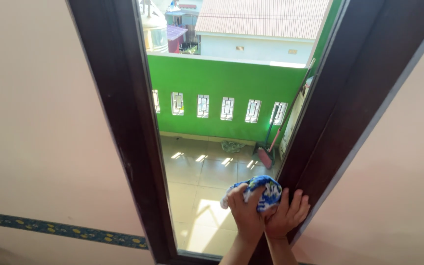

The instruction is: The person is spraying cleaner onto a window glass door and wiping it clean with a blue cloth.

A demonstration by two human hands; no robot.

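A blue and white cloth (266, 190) is bunched up and pressed against the window glass (207, 162), close to the dark brown frame's right post (339, 113). My left hand (245, 212) grips the cloth from below, fingers curled over it. Right beside it, my right hand (288, 215) lies flat with fingers apart on the right post, its inner edge touching the cloth. Both forearms rise from the bottom edge of the view.
The frame's left post (123, 122) stands between pale pink walls; a patterned border strip (60, 229) runs low on the left wall. Through the glass are a tiled balcony floor, a green parapet (222, 83) with small openings, a leaning broom (268, 147) and a rag.
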